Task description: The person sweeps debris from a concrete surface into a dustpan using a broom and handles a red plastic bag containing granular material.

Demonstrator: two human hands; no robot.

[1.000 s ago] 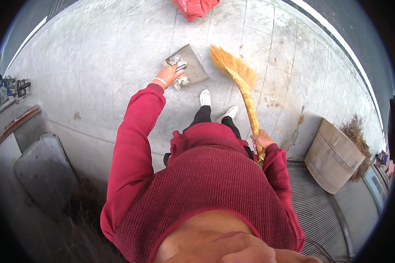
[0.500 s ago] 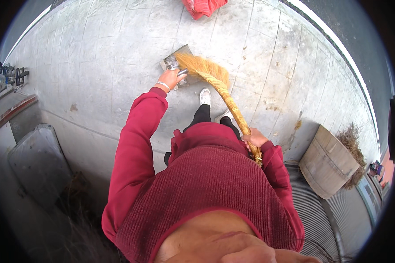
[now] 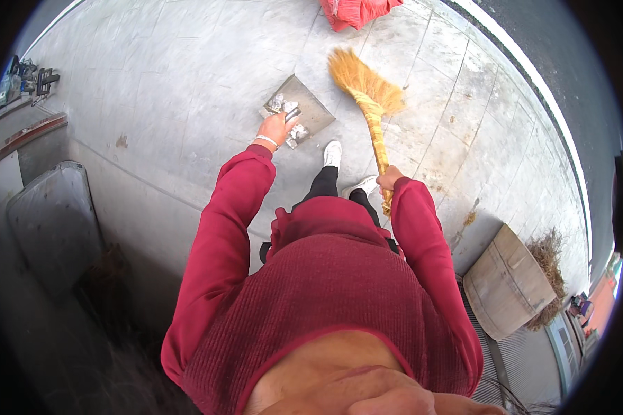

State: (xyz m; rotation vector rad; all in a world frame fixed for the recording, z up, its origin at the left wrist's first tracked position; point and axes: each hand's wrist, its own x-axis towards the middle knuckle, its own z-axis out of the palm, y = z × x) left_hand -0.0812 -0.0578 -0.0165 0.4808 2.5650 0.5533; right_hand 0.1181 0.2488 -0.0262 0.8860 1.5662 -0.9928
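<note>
Broom, right of the dustpan and apart from it, bristles pointing forward. Right hand wraps round it near the handle's end, arm angled forward and inward. Left hand grips the dustpan, arm reaching forward; pale scraps lie inside.

Golden-yellow broom, grey dustpan; white shoes, black trousers, crimson sleeves, ribbed maroon top; pale grey, line-patterned floor.
</note>
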